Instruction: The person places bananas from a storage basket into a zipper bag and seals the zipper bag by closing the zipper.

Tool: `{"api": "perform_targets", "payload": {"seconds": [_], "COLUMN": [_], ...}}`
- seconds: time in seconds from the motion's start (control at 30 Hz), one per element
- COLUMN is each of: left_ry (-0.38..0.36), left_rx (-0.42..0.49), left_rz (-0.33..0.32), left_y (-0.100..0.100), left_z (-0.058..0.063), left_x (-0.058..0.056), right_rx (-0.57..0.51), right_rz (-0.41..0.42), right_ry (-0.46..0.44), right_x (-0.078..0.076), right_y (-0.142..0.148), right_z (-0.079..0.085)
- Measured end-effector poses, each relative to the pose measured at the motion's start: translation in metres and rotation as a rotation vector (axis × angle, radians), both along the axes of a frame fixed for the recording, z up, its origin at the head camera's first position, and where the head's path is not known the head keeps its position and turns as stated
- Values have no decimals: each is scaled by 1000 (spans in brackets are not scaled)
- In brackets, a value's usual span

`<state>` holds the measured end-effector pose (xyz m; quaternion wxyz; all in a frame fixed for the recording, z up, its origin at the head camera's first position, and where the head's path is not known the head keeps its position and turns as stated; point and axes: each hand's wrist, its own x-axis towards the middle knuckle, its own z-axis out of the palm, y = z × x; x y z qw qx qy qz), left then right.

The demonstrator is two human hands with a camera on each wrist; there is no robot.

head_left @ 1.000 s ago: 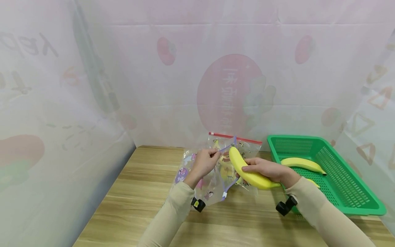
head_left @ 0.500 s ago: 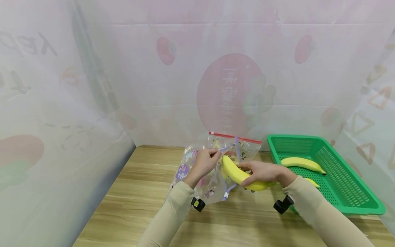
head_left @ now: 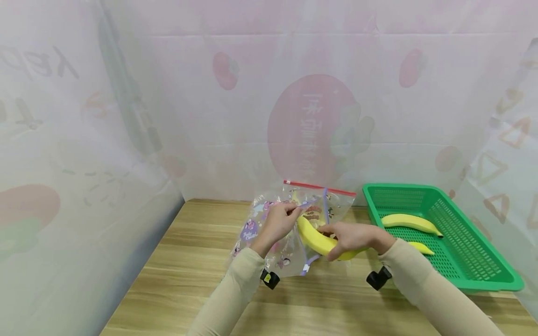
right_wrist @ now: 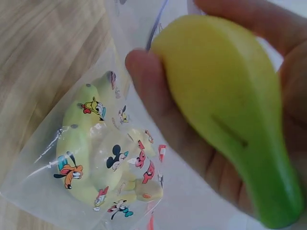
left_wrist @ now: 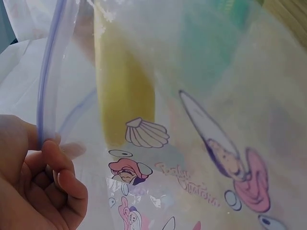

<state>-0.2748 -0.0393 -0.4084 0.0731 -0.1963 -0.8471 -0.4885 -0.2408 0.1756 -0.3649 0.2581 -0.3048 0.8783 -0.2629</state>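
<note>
My left hand (head_left: 279, 221) pinches the purple zip edge of a clear zip bag (head_left: 250, 228) printed with cartoon figures. The bag's mouth gapes toward the right. My right hand (head_left: 353, 239) grips a yellow banana (head_left: 313, 237) by its stem half, with the thumb on the near side. The banana's far tip lies at the bag's mouth; in the left wrist view the banana (left_wrist: 124, 81) shows through the printed plastic. Its green stem end points back toward the wrist in the right wrist view.
Behind lies a second clear bag with a red zip (head_left: 319, 188); yellow fruit (right_wrist: 72, 153) shows inside it in the right wrist view. To the right, a green basket (head_left: 491, 252) holds a banana (head_left: 409, 221) and another yellow piece (head_left: 421, 248). Printed cloth walls surround the wooden table (head_left: 168, 280).
My right hand has moved left with the banana, bringing its tip from above the purple zip down into the bag's mouth. My left hand has kept its pinch in place.
</note>
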Motion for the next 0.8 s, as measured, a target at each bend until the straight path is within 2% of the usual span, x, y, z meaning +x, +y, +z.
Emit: {"api": "perform_targets", "payload": {"seconds": [0.13,0.2,0.27,0.47,0.6,0.8], "left_ry": [-5,0,-5,-37,-41,-54], "left_rx": [4,5,11,30,27,35], "left_rz": [-5,-8,-8,-4,-7,-7], "left_y": [0,1,1,1,1,2], "left_z": [0,1,2,2,0,-1], "left_x": [2,2,3,3,3,2], "right_rx": [23,27,23,7,-59,-162], "right_rz": [28,43,68,69,17,-169], "right_ry": [56,57,39,-69,-37,42], "right_x": [-1,-2,-3,-7,-9,-7], "right_y": [-4,-5,-6,-3,0,-2], "right_z": [-1,-2,-4,-4,-7,-13]}}
